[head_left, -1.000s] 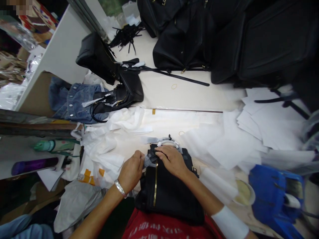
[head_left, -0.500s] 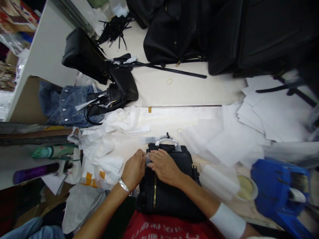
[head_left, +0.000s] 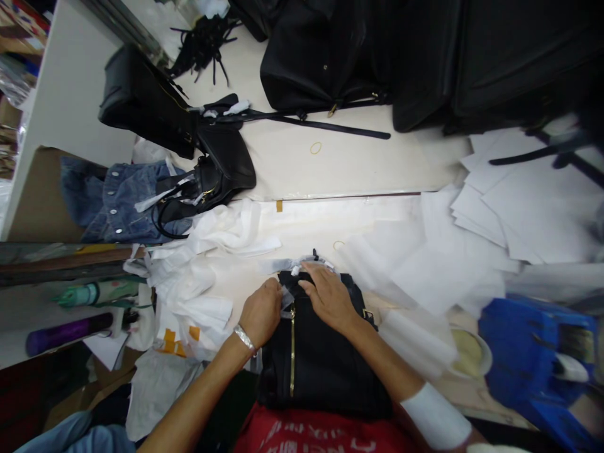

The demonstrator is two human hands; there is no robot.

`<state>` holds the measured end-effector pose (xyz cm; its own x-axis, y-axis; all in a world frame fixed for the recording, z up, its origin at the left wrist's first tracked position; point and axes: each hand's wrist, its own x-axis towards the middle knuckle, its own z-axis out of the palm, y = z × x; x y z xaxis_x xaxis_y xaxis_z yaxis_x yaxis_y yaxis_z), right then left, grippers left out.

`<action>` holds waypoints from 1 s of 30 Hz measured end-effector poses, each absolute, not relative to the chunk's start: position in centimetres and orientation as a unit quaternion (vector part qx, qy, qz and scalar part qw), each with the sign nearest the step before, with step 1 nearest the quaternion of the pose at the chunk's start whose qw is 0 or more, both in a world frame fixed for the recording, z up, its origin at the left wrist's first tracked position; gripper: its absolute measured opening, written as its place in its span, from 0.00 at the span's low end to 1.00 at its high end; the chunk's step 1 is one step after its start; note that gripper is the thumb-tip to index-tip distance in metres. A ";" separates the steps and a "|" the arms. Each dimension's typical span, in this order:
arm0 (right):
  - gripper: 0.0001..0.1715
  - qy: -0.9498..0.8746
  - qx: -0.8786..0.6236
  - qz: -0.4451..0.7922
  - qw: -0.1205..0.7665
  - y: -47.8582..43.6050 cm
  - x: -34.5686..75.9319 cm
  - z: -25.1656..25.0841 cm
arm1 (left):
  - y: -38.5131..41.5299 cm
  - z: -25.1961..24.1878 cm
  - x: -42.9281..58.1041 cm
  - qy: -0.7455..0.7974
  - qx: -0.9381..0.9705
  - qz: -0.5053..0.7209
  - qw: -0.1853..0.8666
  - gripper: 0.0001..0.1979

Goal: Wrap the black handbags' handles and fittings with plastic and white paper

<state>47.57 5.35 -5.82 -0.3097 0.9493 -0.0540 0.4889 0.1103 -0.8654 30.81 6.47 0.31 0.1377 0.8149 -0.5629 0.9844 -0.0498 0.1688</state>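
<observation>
A small black handbag [head_left: 311, 358] with a gold zip lies flat at the table's near edge, its white-wrapped handle [head_left: 302, 264] pointing away from me. My left hand [head_left: 262, 313], with a silver bracelet on the wrist, pinches a strip of thin white wrapping [head_left: 285, 297] at the top of the zip. My right hand [head_left: 328, 296] lies over the bag's upper part near the handle, fingers curled down on it. A white band covers my right forearm.
Crumpled white tissue [head_left: 207, 277] lies to the left, and loose white sheets [head_left: 495, 214] to the right. Black bags [head_left: 330, 56] and straps crowd the far side. Another black bag [head_left: 212, 170] rests on denim [head_left: 108, 201]. A blue box [head_left: 533, 352] sits at the right.
Both hands have slid a little up the bag toward its handle. The left hand keeps its pinch on the white wrapping. The view has tilted slightly down and left.
</observation>
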 end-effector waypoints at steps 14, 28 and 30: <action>0.23 -0.699 -0.521 0.421 0.250 5.7 50.1 -7.1 | 8.7 -3.0 32.5 0.588 0.746 -0.074 0.305 0.08; 0.27 -0.689 -0.583 0.376 0.210 3.3 50.2 -7.7 | 9.5 -3.6 35.5 0.561 0.793 -0.076 0.222 0.09; 0.29 -0.672 -0.606 0.369 0.212 3.1 50.2 -7.8 | 9.7 -3.8 35.9 0.554 0.802 -0.084 0.209 0.09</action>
